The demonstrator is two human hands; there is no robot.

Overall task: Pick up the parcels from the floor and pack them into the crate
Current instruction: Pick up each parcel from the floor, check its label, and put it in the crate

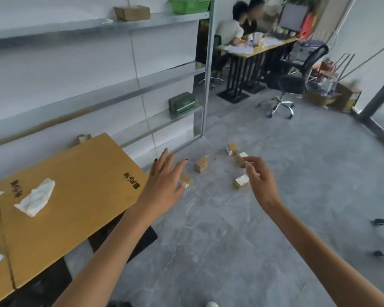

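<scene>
Where they lie scattered, parcels (202, 166) look small, tan.

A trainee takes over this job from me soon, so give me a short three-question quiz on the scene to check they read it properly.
1. True or false: the left hand grips a parcel.
2. Where do the small parcels lie? A) on the wooden table B) on the grey floor C) in an open drawer
3. What colour is the crate on the top shelf?

Key: 1 false, its fingers are spread and hold nothing. 2 B. 3 green.
</scene>
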